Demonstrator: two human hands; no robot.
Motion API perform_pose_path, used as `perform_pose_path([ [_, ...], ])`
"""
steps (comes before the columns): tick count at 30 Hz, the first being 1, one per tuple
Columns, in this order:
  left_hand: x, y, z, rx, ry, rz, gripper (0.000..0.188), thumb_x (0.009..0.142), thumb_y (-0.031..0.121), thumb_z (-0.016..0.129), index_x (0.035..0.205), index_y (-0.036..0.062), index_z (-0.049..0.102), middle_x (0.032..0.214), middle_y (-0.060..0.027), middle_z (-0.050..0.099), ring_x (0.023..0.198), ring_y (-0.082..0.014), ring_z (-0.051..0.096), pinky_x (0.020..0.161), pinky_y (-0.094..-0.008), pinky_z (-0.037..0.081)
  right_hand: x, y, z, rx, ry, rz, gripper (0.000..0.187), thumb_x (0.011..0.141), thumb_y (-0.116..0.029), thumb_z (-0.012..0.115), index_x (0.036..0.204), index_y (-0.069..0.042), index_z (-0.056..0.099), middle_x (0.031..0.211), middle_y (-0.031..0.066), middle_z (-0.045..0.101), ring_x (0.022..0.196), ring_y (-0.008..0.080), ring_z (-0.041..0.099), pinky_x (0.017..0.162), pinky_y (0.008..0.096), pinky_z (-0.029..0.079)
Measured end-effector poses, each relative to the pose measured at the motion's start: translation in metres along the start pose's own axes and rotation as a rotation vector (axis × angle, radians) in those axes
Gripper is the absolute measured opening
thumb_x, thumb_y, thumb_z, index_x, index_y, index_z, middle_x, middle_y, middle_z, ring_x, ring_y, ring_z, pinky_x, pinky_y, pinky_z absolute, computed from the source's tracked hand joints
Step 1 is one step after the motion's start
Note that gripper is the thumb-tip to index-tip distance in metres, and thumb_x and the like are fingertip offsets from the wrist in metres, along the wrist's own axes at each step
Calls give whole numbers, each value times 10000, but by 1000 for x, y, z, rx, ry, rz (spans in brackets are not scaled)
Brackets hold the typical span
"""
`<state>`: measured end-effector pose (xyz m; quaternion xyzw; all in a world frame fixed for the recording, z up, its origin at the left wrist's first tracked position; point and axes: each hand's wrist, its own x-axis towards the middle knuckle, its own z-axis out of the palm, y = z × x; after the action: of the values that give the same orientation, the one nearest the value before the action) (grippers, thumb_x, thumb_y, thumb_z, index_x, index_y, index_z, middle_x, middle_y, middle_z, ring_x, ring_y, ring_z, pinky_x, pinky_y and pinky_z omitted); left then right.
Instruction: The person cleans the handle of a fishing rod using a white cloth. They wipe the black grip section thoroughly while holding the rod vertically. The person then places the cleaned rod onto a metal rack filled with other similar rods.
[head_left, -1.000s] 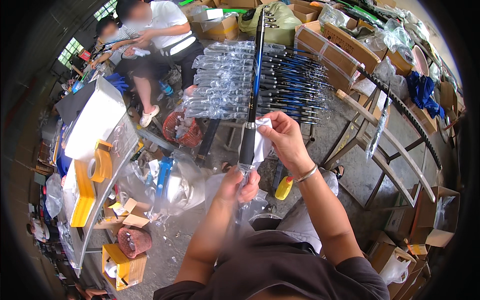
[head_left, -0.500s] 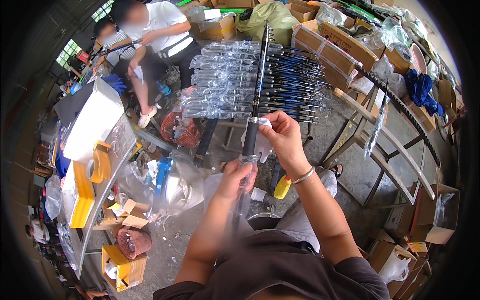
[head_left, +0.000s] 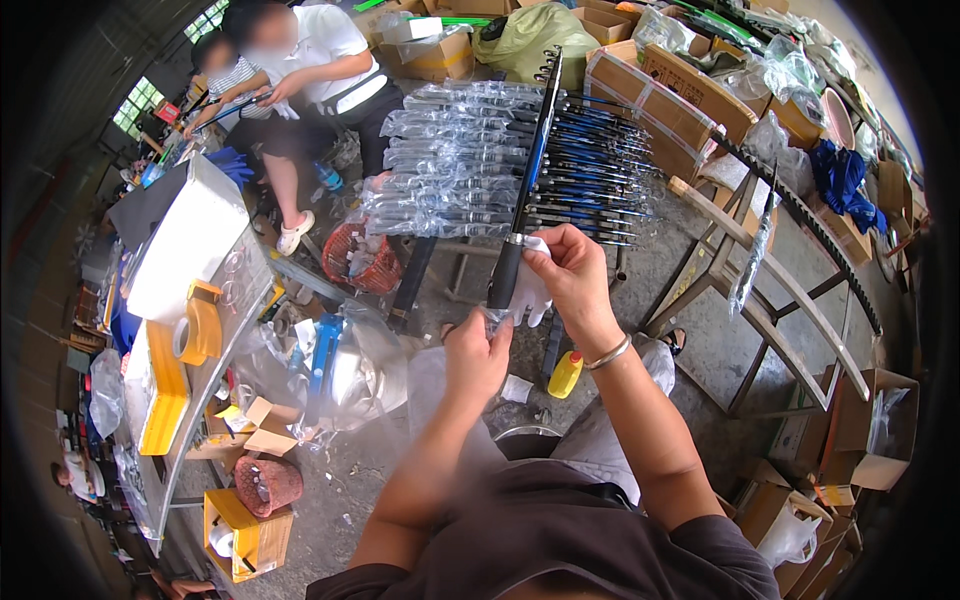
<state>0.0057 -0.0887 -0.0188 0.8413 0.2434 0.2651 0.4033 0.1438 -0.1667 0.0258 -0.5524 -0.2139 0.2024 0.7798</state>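
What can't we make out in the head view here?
- Butt end of the dark rod: covered by the left hand and clear sleeve.
- Right hand grip: white cloth hides the fingertips.
- Bagged rods on the rack: glare, too small to count.
- Co-worker's face: blurred.

A single head-worn fisheye camera looks steeply down, close above the person's raised hands; straight edges bend toward the dark rim, with the workshop floor spreading far beyond.
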Motion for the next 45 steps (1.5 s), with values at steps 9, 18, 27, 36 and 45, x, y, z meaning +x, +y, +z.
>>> perform_pose_path([
  [9, 19, -19, -14, -390, -89, -157, 190, 883, 223, 619, 854, 42, 571, 585, -58, 554, 471, -213, 533, 450, -324, 396, -20, -26, -20, -15, -61, -24, 136, 850, 16, 614, 981, 7, 577, 887, 37, 652, 771, 74, 606, 669, 204, 487],
  [18, 80, -62, -10, -1394, -559, -318, 328, 904, 342, 592, 976, 24, 558, 706, -49, 527, 554, -144, 490, 515, -277, 386, -86, 60, -55, -184, -260, 357, 309, 868, -253, 672, 1085, -41, 614, 856, 6, 595, 768, 85, 552, 647, 248, 466],
  [27, 89, -55, 30, -1475, -568, -297, 349, 885, 367, 614, 1003, 41, 580, 724, -40, 511, 605, -150, 482, 557, -280, 383, -135, 132, -58, -881, -483, 229, 618, 680, -412, 804, 1049, 36, 591, 919, 239, 626, 899, 375, 622, 777, 397, 488],
  [36, 87, -55, 38, -1491, -550, -322, 359, 870, 361, 640, 990, 28, 579, 719, -37, 517, 600, -142, 483, 552, -273, 385, -131, 124, -61, -808, -410, 371, 603, 701, -369, 798, 1109, 21, 587, 983, 223, 645, 947, 344, 634, 802, 388, 490],
  [45, 85, -59, 41, -1495, -554, -312, 356, 878, 377, 622, 1005, 45, 591, 718, -28, 509, 610, -152, 475, 563, -285, 386, -133, 141, -63, -831, -429, 341, 511, 693, -334, 812, 983, 21, 588, 851, 208, 646, 836, 343, 645, 733, 387, 490],
])
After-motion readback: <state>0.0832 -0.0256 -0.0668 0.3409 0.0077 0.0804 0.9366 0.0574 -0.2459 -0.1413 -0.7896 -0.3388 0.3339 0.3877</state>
